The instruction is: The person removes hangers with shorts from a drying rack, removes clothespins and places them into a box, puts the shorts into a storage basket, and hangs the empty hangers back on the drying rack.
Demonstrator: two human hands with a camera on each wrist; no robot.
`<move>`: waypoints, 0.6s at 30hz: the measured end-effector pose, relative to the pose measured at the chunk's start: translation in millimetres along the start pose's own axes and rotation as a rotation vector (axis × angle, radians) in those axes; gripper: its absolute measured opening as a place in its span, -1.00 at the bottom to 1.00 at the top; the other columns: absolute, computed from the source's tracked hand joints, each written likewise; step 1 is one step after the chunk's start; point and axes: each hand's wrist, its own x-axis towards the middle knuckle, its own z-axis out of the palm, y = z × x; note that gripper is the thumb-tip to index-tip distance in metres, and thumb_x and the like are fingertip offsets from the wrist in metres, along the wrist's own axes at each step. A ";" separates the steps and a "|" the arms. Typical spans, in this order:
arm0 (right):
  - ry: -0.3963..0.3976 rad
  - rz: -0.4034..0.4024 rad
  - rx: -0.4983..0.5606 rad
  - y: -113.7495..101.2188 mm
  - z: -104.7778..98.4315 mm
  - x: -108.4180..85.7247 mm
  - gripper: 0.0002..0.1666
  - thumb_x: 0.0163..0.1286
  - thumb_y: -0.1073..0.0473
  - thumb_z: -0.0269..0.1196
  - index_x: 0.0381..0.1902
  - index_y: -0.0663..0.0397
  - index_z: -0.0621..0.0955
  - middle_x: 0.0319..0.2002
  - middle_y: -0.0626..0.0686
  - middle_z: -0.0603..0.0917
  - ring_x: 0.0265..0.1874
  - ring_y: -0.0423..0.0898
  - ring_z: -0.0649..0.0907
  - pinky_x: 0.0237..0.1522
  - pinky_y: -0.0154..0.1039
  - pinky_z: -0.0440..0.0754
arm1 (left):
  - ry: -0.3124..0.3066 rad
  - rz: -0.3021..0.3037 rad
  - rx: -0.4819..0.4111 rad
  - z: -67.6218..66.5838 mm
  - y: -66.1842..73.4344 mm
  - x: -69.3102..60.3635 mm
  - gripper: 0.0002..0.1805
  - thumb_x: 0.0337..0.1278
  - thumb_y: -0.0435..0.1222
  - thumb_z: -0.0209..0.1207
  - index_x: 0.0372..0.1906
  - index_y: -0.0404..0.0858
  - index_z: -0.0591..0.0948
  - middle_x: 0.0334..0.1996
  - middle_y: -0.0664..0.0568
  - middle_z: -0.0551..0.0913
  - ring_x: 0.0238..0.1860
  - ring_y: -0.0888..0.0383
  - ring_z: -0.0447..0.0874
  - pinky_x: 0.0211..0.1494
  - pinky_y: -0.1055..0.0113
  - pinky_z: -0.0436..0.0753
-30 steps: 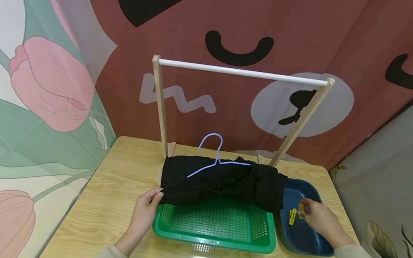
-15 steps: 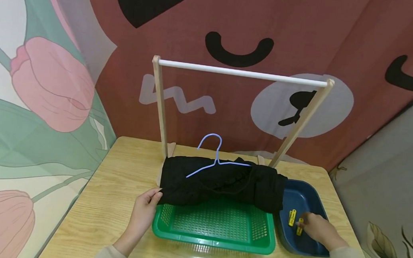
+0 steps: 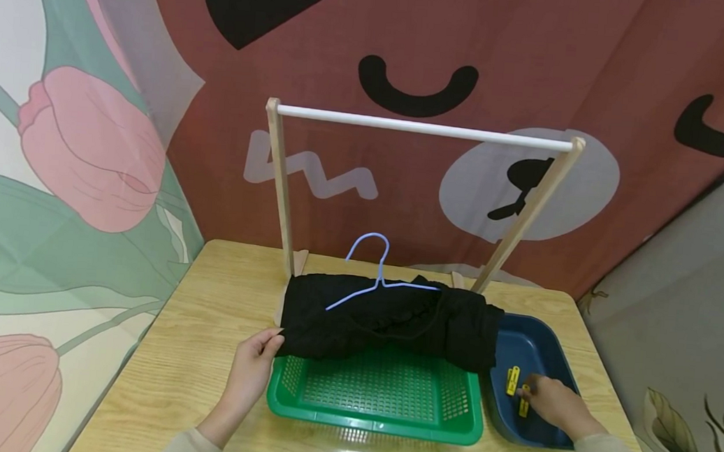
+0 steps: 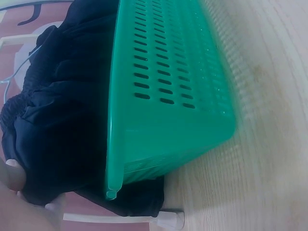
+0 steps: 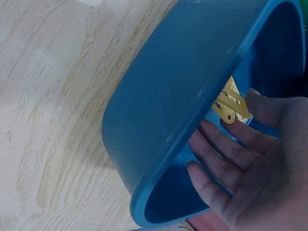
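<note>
My left hand pinches the left corner of a black garment, which lies bunched over the back part of a green basket. The left wrist view shows thumb and fingertips on the black cloth. A light-blue hanger lies on the garment. Inside the blue basin, my right hand pinches one yellow clip between thumb and index finger; the other fingers are loosely extended in the right wrist view. More yellow lies beside it in the basin.
Behind the garment, a wooden rack with a white bar stands at the back of the table. Patterned cloth hangs behind and on both sides.
My right hand has moved toward the near side of the basin, and the yellow clip at its fingers has shifted with it. My left hand has stayed on the garment's corner.
</note>
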 end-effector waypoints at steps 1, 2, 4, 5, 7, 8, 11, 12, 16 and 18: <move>-0.003 0.002 0.004 0.1 -0.2 0.1 -0.58 0.48 0.00 0.20 -0.09 0.33 0.63 -0.27 0.16 0.70 -0.31 0.12 0.68 -0.27 0.15 0.60 | 0.000 0.000 -0.001 -0.1 0.1 -0.1 -0.78 0.44 -0.43 0.06 -0.06 -0.46 0.68 -0.10 -0.18 0.71 -0.10 0.25 0.61 -0.06 0.46 0.57; -0.004 0.006 0.007 -0.4 -0.9 0.4 -0.57 0.49 0.01 0.19 -0.07 0.34 0.63 -0.25 0.18 0.71 -0.28 0.15 0.69 -0.25 0.16 0.60 | 0.001 0.000 -0.002 -0.2 0.2 -0.2 -0.78 0.44 -0.43 0.06 -0.07 -0.47 0.68 -0.11 -0.18 0.71 -0.10 0.26 0.61 -0.06 0.46 0.56; -0.010 0.011 0.015 -1.4 -2.5 0.2 -0.54 0.50 0.01 0.17 -0.04 0.38 0.62 -0.21 0.23 0.70 -0.23 0.21 0.68 -0.21 0.19 0.59 | 0.000 0.001 -0.001 -0.5 0.5 -0.5 -0.78 0.44 -0.43 0.06 -0.06 -0.47 0.68 -0.11 -0.18 0.71 -0.10 0.26 0.61 -0.06 0.46 0.56; -0.010 0.014 0.019 -2.0 -3.4 0.2 -0.54 0.50 0.02 0.17 -0.02 0.39 0.62 -0.20 0.24 0.70 -0.22 0.22 0.68 -0.19 0.20 0.59 | 0.001 -0.001 0.000 -0.5 0.5 -0.6 -0.78 0.44 -0.43 0.06 -0.06 -0.47 0.68 -0.11 -0.18 0.71 -0.10 0.26 0.61 -0.06 0.46 0.56; -0.009 0.015 0.023 -2.7 -4.8 0.3 -0.55 0.50 0.05 0.16 -0.01 0.40 0.62 -0.19 0.25 0.70 -0.20 0.24 0.68 -0.17 0.22 0.59 | 0.002 -0.001 0.003 -0.9 0.7 -0.9 -0.78 0.44 -0.43 0.06 -0.06 -0.47 0.68 -0.10 -0.17 0.71 -0.10 0.26 0.60 -0.06 0.46 0.56; -0.007 0.012 0.025 -2.8 -5.6 0.2 -0.56 0.51 0.05 0.16 -0.02 0.40 0.62 -0.19 0.25 0.71 -0.21 0.23 0.68 -0.17 0.21 0.59 | 0.002 -0.003 0.003 -0.8 0.6 -0.9 -0.78 0.44 -0.43 0.06 -0.06 -0.46 0.68 -0.10 -0.17 0.71 -0.10 0.26 0.60 -0.06 0.46 0.56; 0.001 0.011 0.027 -2.2 -7.1 -0.3 -0.58 0.51 0.07 0.15 -0.03 0.40 0.63 -0.23 0.22 0.71 -0.25 0.19 0.69 -0.20 0.19 0.60 | 0.001 -0.004 0.000 -0.3 0.3 -0.3 -0.77 0.44 -0.42 0.06 -0.05 -0.46 0.68 -0.10 -0.17 0.71 -0.09 0.24 0.61 -0.06 0.46 0.57; 0.004 0.010 0.026 -1.7 -7.5 -0.7 -0.58 0.51 0.07 0.15 -0.03 0.40 0.62 -0.23 0.22 0.71 -0.26 0.19 0.69 -0.20 0.19 0.60 | -0.002 -0.002 -0.002 -0.5 0.3 -0.4 -0.77 0.45 -0.41 0.06 -0.04 -0.46 0.68 -0.09 -0.17 0.71 -0.09 0.24 0.61 -0.06 0.46 0.57; 0.015 0.012 0.032 -1.7 -11.3 -2.1 -0.54 0.52 0.04 0.15 -0.02 0.42 0.60 -0.24 0.23 0.71 -0.27 0.18 0.69 -0.23 0.17 0.61 | -0.011 0.001 -0.008 -1.0 0.0 -0.5 -0.76 0.46 -0.40 0.05 -0.02 -0.45 0.67 -0.07 -0.17 0.71 -0.07 0.23 0.61 -0.05 0.46 0.57; 0.029 0.003 0.041 -3.4 -15.2 -2.7 -0.53 0.52 0.04 0.14 0.00 0.44 0.59 -0.22 0.25 0.71 -0.26 0.18 0.69 -0.23 0.16 0.62 | -0.009 0.000 -0.009 -1.1 0.0 -0.7 -0.76 0.46 -0.41 0.05 -0.02 -0.46 0.67 -0.07 -0.17 0.71 -0.07 0.23 0.61 -0.05 0.46 0.57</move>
